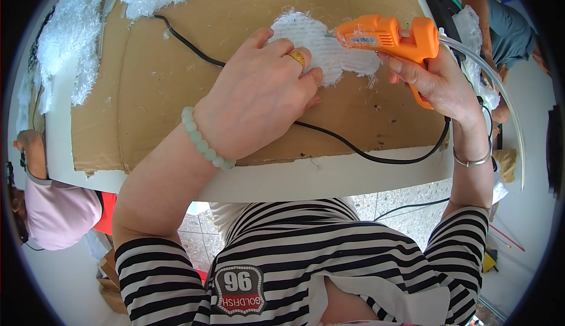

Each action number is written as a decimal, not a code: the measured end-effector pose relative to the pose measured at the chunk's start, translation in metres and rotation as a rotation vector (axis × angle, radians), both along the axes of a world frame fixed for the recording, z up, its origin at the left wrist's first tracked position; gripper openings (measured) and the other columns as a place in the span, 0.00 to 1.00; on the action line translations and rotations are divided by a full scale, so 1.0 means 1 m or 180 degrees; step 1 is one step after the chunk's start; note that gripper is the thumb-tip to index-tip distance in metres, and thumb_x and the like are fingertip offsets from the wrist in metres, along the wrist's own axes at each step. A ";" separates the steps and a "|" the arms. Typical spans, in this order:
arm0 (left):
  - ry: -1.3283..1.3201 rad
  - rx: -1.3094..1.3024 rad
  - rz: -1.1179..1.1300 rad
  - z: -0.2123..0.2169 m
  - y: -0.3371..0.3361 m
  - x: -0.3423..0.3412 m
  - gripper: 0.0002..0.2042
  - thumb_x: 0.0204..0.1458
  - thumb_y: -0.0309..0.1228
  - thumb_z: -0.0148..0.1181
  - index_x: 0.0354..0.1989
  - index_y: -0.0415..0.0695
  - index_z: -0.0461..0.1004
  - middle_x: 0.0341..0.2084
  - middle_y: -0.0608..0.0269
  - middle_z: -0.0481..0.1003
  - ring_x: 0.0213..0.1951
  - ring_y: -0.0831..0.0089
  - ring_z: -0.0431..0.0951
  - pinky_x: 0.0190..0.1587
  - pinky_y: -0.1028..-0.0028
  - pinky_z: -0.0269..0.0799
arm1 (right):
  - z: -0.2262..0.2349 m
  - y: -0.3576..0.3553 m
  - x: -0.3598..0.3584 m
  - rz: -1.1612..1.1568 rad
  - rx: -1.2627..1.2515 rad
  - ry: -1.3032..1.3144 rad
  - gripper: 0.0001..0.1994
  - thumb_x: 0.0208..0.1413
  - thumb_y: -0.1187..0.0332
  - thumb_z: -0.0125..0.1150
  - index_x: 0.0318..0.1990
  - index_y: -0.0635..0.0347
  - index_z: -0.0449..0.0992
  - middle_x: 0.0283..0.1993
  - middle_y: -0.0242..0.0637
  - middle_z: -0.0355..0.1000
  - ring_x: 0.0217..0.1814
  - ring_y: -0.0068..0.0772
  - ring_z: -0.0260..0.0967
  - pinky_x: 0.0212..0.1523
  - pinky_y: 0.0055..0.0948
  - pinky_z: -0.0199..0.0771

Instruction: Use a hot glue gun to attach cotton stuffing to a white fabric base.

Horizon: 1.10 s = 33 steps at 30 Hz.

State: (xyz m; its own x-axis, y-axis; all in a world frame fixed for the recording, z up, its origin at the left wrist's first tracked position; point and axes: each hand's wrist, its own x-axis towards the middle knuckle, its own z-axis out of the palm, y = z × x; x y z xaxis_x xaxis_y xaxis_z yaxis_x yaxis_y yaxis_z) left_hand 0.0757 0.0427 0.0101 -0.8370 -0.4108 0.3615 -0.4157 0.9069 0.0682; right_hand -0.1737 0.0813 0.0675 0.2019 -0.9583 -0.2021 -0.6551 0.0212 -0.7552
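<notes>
Patch (323, 52): on cardboard (376, 123) | likely light, soft, shedding; best held by rim | my left hand (253, 96) at its edge, pinch hidden, can't tell | right hand (438, 82) clamped round glue gun (382, 32)

Prob. a small craft workshop: orange glue gun (385, 35), cardboard sheet (147, 96) over white table (265, 182), fluffy white pile (70, 43) far L, person in pink (62, 214) at L, another person (513, 37) at R, speckled floor (409, 201) & cardboard box (112, 290) lower L.
</notes>
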 end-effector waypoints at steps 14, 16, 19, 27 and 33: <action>0.0010 -0.0019 -0.0002 0.000 0.000 -0.001 0.12 0.38 0.31 0.64 0.33 0.45 0.74 0.34 0.65 0.72 0.39 0.68 0.72 0.49 0.61 0.65 | -0.003 -0.004 0.006 -0.0171 -0.0017 0.0487 0.14 0.54 0.63 0.57 0.40 0.66 0.69 0.28 0.29 0.67 0.28 0.17 0.63 0.28 0.17 0.63; -0.0020 -0.0015 0.0003 0.000 0.000 0.000 0.12 0.38 0.31 0.64 0.34 0.45 0.74 0.34 0.65 0.72 0.39 0.68 0.72 0.49 0.61 0.65 | -0.004 -0.004 0.009 -0.0042 -0.0192 0.0167 0.14 0.54 0.63 0.57 0.40 0.66 0.69 0.27 0.28 0.66 0.26 0.16 0.62 0.26 0.17 0.61; 0.0274 -0.0143 -0.0043 -0.004 -0.001 -0.002 0.08 0.43 0.34 0.59 0.28 0.44 0.76 0.26 0.62 0.73 0.36 0.68 0.72 0.49 0.62 0.65 | -0.009 -0.007 0.008 -0.0036 -0.0406 0.0199 0.14 0.54 0.63 0.57 0.40 0.65 0.70 0.26 0.28 0.66 0.25 0.16 0.61 0.25 0.17 0.61; 0.0239 -0.0121 -0.0030 -0.005 -0.002 -0.001 0.08 0.42 0.33 0.60 0.28 0.43 0.76 0.26 0.63 0.73 0.36 0.68 0.72 0.49 0.62 0.65 | -0.011 -0.016 0.014 0.0019 -0.0500 0.0371 0.16 0.53 0.57 0.57 0.35 0.65 0.71 0.21 0.28 0.65 0.24 0.18 0.63 0.25 0.20 0.63; 0.0240 -0.0140 -0.0032 -0.004 -0.001 -0.001 0.08 0.42 0.33 0.60 0.28 0.43 0.76 0.24 0.63 0.73 0.35 0.68 0.72 0.49 0.62 0.66 | -0.009 -0.025 0.022 0.0082 -0.0519 0.0447 0.15 0.53 0.58 0.57 0.33 0.64 0.71 0.20 0.26 0.62 0.22 0.17 0.59 0.23 0.21 0.60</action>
State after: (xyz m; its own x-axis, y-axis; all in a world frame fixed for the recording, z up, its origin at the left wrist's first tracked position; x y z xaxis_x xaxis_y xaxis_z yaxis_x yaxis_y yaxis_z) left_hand 0.0748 0.0415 0.0063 -0.8108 -0.3847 0.4412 -0.4016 0.9139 0.0589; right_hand -0.1513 0.0567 0.0586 0.2076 -0.9755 -0.0728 -0.7530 -0.1119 -0.6485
